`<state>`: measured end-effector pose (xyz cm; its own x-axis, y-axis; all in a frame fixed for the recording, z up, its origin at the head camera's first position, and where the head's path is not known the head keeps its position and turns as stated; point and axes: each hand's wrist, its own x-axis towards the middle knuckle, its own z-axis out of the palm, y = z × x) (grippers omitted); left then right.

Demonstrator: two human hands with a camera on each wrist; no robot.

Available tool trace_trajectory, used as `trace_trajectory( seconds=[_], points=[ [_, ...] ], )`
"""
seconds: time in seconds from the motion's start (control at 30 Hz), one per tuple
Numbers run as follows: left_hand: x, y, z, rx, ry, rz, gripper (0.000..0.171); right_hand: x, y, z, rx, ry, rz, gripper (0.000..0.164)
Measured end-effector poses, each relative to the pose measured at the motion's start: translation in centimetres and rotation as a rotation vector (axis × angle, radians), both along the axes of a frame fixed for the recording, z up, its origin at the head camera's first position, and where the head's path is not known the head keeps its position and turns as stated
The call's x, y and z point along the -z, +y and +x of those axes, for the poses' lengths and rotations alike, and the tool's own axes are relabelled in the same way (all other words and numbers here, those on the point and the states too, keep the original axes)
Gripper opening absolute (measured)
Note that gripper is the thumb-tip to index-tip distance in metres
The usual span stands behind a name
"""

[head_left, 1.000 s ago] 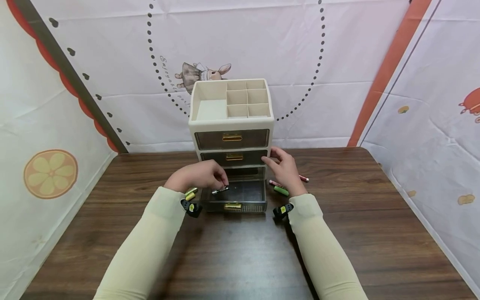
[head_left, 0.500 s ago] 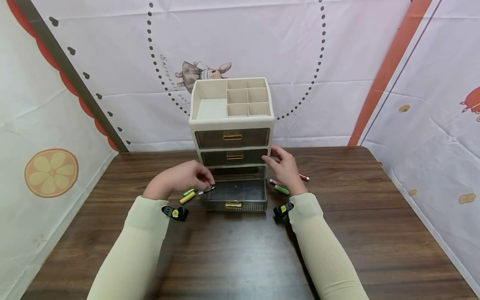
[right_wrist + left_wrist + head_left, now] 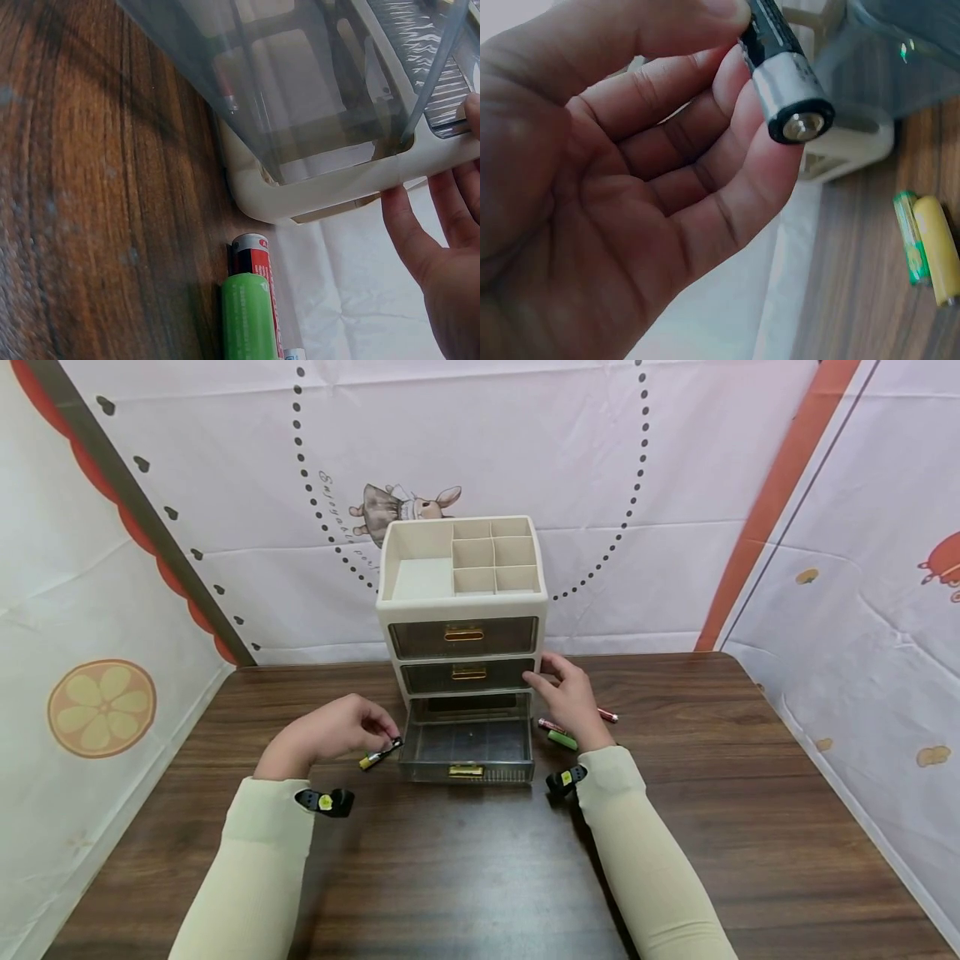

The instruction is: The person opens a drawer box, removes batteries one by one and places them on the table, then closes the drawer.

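Note:
My left hand (image 3: 337,727) pinches a black and silver battery (image 3: 784,79) between thumb and fingers, left of the pulled-out bottom drawer (image 3: 435,772). On the table below it lie a yellow battery (image 3: 936,244) and a green one (image 3: 910,236), side by side. My right hand (image 3: 572,700) holds the right front edge of the cream drawer organizer (image 3: 461,606), thumb at the front and fingers along the side. Close to that hand, a light green battery (image 3: 249,319) and a red battery (image 3: 259,259) lie on the table.
Two upper drawers with gold handles are closed; the top tray (image 3: 423,578) has several compartments. Another red battery (image 3: 608,716) lies right of my right hand. A printed cloth (image 3: 480,443) hangs behind the wooden table (image 3: 465,877).
My left hand has moved left with the black and silver battery, from above the bottom drawer to above the batteries on the table. My right hand has stayed on the organizer.

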<state>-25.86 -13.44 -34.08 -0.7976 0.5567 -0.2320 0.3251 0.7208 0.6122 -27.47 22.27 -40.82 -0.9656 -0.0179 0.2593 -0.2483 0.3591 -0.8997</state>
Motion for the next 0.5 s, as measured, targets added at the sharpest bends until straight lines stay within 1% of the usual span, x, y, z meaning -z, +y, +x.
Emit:
trace_trajectory(
  seconds=[0.3, 0.5],
  points=[
    [1.5, -1.4, 0.1, -0.048, 0.004, -0.004, 0.012, 0.0, 0.0, 0.1, 0.000, -0.016, -0.019, 0.049],
    [2.1, -2.0, 0.3, -0.088, 0.012, -0.043, 0.012, 0.0, 0.0, -0.1, -0.001, -0.014, -0.017, 0.050]
  ],
)
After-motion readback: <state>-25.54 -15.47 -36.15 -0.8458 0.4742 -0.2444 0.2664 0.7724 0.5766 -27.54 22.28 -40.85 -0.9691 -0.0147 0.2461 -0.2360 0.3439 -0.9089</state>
